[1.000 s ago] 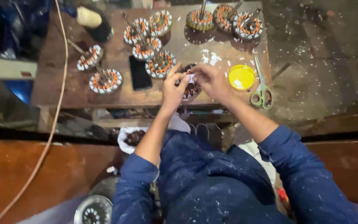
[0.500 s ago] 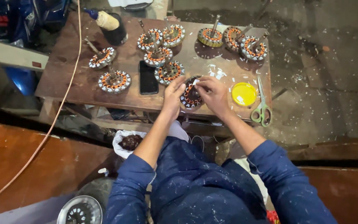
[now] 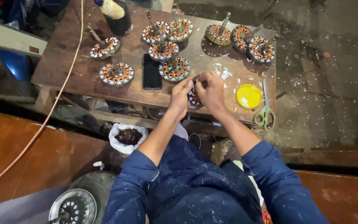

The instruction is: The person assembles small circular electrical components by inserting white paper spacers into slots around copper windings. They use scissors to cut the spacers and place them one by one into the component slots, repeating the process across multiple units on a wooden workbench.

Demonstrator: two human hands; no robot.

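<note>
A round wound motor stator (image 3: 194, 96) with copper coils and white inserts lies near the front edge of the wooden bench (image 3: 79, 70). My left hand (image 3: 180, 96) grips its left side. Over its right side my right hand (image 3: 210, 90) is closed, fingertips pinching at the top rim. Most of the stator is hidden beneath both hands. Small white paper scraps (image 3: 222, 73) are scattered just behind it.
Several similar stators (image 3: 116, 74) with shafts stand across the bench. A black phone (image 3: 151, 71) lies left of my hands; a yellow lid (image 3: 248, 95) and green-handled scissors (image 3: 265, 112) lie to the right. A dark cup (image 3: 119, 18) is behind. A white bag (image 3: 128, 137) sits below the bench.
The view has shifted, so the bench sits lower and nearer in the frame. Both hands stay on the same stator, fingers working slightly at its rim.
</note>
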